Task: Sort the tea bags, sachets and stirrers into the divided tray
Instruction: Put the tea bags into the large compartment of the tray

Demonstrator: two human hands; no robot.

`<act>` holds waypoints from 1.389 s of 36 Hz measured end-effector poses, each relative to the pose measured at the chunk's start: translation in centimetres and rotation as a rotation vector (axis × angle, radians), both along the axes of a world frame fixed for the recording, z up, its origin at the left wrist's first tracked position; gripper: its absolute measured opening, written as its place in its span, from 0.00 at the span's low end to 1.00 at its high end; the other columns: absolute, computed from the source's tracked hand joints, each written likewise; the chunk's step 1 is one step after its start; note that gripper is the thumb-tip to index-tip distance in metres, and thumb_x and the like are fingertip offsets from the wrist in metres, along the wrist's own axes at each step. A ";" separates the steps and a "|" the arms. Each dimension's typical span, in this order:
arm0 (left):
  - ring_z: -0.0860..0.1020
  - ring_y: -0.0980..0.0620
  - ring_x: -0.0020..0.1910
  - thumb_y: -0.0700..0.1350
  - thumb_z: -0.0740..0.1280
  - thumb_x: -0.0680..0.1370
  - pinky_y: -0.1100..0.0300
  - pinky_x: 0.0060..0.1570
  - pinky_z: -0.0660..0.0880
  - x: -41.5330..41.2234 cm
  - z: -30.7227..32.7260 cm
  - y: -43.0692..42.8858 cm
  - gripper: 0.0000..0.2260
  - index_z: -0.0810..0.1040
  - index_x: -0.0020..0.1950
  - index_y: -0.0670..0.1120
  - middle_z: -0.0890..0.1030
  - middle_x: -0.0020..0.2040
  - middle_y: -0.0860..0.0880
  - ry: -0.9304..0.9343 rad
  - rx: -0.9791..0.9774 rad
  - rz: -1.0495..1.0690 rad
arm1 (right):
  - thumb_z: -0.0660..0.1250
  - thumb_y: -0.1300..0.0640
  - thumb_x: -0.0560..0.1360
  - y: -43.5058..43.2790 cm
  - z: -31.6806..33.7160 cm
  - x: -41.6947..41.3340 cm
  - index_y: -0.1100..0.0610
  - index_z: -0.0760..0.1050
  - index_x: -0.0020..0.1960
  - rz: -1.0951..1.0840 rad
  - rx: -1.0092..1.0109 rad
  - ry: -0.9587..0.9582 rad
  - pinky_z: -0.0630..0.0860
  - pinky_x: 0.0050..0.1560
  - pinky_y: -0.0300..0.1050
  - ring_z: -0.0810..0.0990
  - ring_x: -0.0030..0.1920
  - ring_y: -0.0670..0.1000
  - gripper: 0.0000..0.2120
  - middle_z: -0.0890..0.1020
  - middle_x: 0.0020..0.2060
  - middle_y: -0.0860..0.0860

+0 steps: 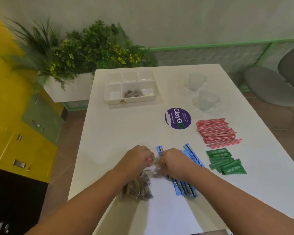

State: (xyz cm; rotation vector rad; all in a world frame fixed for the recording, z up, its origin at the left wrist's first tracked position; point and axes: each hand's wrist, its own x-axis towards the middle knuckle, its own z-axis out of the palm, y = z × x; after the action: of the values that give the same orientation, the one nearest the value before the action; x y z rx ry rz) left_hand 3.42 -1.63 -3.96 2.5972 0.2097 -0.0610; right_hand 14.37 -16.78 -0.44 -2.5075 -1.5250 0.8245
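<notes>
- Two hands, left hand (137,157) and right hand (172,159), pinch tea bags (139,185) from the near tabletop (125,129) pile.
- Some bags lie in the tray (114,100), far side.
- Stirrers (217,132) and sachets (226,161) lie right.

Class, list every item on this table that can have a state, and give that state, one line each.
divided tray: large compartment holds some tea bags
tea bag pile: loose on table
left hand: closed on tea bags
right hand: closed on tea bags
blue sachets: unsorted
green sachets: unsorted
stirrers: unsorted
glass cups: empty
</notes>
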 end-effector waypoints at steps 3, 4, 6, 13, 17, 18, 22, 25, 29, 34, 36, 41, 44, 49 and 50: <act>0.74 0.55 0.45 0.43 0.66 0.77 0.62 0.46 0.68 0.5 0.2 0.2 0.06 0.82 0.44 0.50 0.79 0.45 0.54 0.028 0.012 0.018 | 0.67 0.62 0.73 0.3 0.0 0.5 0.59 0.82 0.40 0.000 0.001 0.003 0.70 0.40 0.44 0.76 0.40 0.55 0.06 0.82 0.40 0.56; 0.75 0.55 0.44 0.43 0.66 0.77 0.61 0.46 0.69 0.7 0.2 0.4 0.06 0.82 0.43 0.50 0.79 0.44 0.54 0.039 0.008 0.022 | 0.67 0.61 0.73 0.5 0.2 0.7 0.59 0.83 0.42 0.001 0.003 0.003 0.71 0.41 0.45 0.76 0.41 0.55 0.06 0.82 0.40 0.56; 0.76 0.54 0.44 0.43 0.67 0.77 0.58 0.47 0.72 1.5 0.4 0.9 0.06 0.82 0.42 0.50 0.80 0.43 0.54 0.056 -0.008 0.043 | 0.67 0.58 0.75 1.0 0.8 1.4 0.58 0.84 0.47 0.002 0.015 -0.007 0.74 0.47 0.47 0.78 0.45 0.56 0.08 0.83 0.44 0.56; 0.77 0.56 0.42 0.42 0.69 0.75 0.55 0.48 0.74 4.9 3.2 4.1 0.05 0.82 0.39 0.50 0.81 0.41 0.53 -0.037 -0.049 0.176 | 0.68 0.57 0.75 3.3 2.9 5.6 0.54 0.84 0.51 -0.042 0.152 -0.014 0.76 0.53 0.46 0.79 0.49 0.52 0.08 0.83 0.50 0.50; 0.78 0.55 0.43 0.44 0.71 0.74 0.53 0.49 0.75 7.1 4.8 7.1 0.06 0.81 0.37 0.52 0.80 0.40 0.55 -0.135 -0.056 0.238 | 0.69 0.57 0.74 5.5 3.8 8.5 0.54 0.84 0.49 -0.096 0.218 -0.025 0.74 0.50 0.43 0.79 0.48 0.52 0.07 0.83 0.49 0.50; 0.77 0.54 0.44 0.44 0.71 0.74 0.53 0.50 0.75 7.6 5.3 7.7 0.06 0.81 0.37 0.53 0.79 0.41 0.55 -0.161 -0.046 0.249 | 0.69 0.57 0.74 6.0 4.2 9.2 0.55 0.84 0.48 -0.111 0.238 -0.026 0.73 0.49 0.42 0.79 0.48 0.52 0.06 0.82 0.49 0.50; 0.78 0.51 0.46 0.42 0.72 0.73 0.53 0.51 0.74 10.7 7.5 10.6 0.06 0.81 0.37 0.51 0.81 0.43 0.55 -0.229 0.042 0.304 | 0.70 0.55 0.75 8.5 5.4 12.6 0.55 0.83 0.47 -0.188 0.330 -0.044 0.70 0.47 0.39 0.76 0.45 0.48 0.05 0.82 0.48 0.49; 0.79 0.51 0.45 0.43 0.71 0.75 0.55 0.50 0.75 13.3 8.4 12.8 0.05 0.83 0.40 0.49 0.83 0.44 0.51 -0.234 0.038 0.383 | 0.71 0.54 0.74 10.6 6.2 15.5 0.55 0.83 0.47 -0.280 0.378 -0.036 0.70 0.43 0.38 0.77 0.41 0.48 0.05 0.83 0.46 0.50; 0.79 0.52 0.42 0.44 0.70 0.75 0.59 0.42 0.73 16.7 7.9 15.4 0.04 0.83 0.41 0.49 0.83 0.40 0.52 -0.243 -0.012 0.522 | 0.71 0.53 0.74 13.4 7.1 19.2 0.55 0.84 0.46 -0.346 0.424 -0.086 0.70 0.42 0.38 0.79 0.42 0.50 0.06 0.83 0.42 0.50; 0.79 0.52 0.40 0.43 0.71 0.75 0.62 0.38 0.76 20.7 7.0 17.2 0.04 0.84 0.42 0.49 0.83 0.37 0.52 -0.241 -0.079 0.621 | 0.70 0.56 0.75 16.8 6.9 22.6 0.57 0.85 0.48 -0.335 0.396 -0.154 0.73 0.45 0.40 0.81 0.46 0.53 0.07 0.85 0.45 0.54; 0.80 0.52 0.42 0.43 0.71 0.75 0.62 0.40 0.75 22.2 6.4 17.5 0.04 0.85 0.42 0.48 0.83 0.39 0.51 -0.226 -0.072 0.614 | 0.69 0.58 0.75 18.1 6.6 23.3 0.57 0.85 0.49 -0.294 0.371 -0.177 0.74 0.48 0.41 0.81 0.49 0.55 0.07 0.85 0.47 0.54; 0.80 0.51 0.42 0.42 0.72 0.75 0.60 0.46 0.76 24.9 4.8 17.9 0.04 0.85 0.43 0.49 0.84 0.41 0.50 -0.152 -0.032 0.598 | 0.68 0.58 0.75 21.3 5.1 24.1 0.56 0.85 0.51 -0.201 0.283 -0.221 0.78 0.54 0.48 0.80 0.51 0.56 0.09 0.85 0.49 0.54; 0.80 0.48 0.42 0.43 0.71 0.75 0.56 0.46 0.78 25.6 4.1 18.2 0.04 0.86 0.43 0.50 0.84 0.41 0.49 -0.076 0.056 0.570 | 0.65 0.59 0.76 22.6 4.1 23.8 0.56 0.85 0.49 -0.132 0.197 -0.235 0.79 0.51 0.47 0.80 0.48 0.55 0.09 0.84 0.46 0.53; 0.79 0.48 0.40 0.40 0.69 0.73 0.56 0.43 0.78 25.1 2.7 18.3 0.06 0.85 0.39 0.48 0.83 0.38 0.48 0.010 0.112 0.539 | 0.66 0.60 0.76 23.8 1.2 22.8 0.59 0.82 0.50 -0.051 0.108 -0.232 0.72 0.37 0.42 0.74 0.35 0.51 0.07 0.79 0.37 0.53; 0.79 0.48 0.39 0.39 0.68 0.73 0.55 0.43 0.79 25.1 2.8 18.2 0.07 0.85 0.40 0.47 0.83 0.37 0.47 0.006 0.120 0.532 | 0.65 0.61 0.76 23.9 1.1 22.8 0.59 0.82 0.49 -0.067 0.104 -0.222 0.70 0.35 0.41 0.71 0.32 0.50 0.07 0.77 0.35 0.52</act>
State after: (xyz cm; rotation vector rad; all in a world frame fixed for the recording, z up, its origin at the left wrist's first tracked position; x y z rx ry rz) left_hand 28.54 16.59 -1.14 2.5690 0.9195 0.1380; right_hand 37.14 7.11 0.70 -2.6285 -1.4917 0.4577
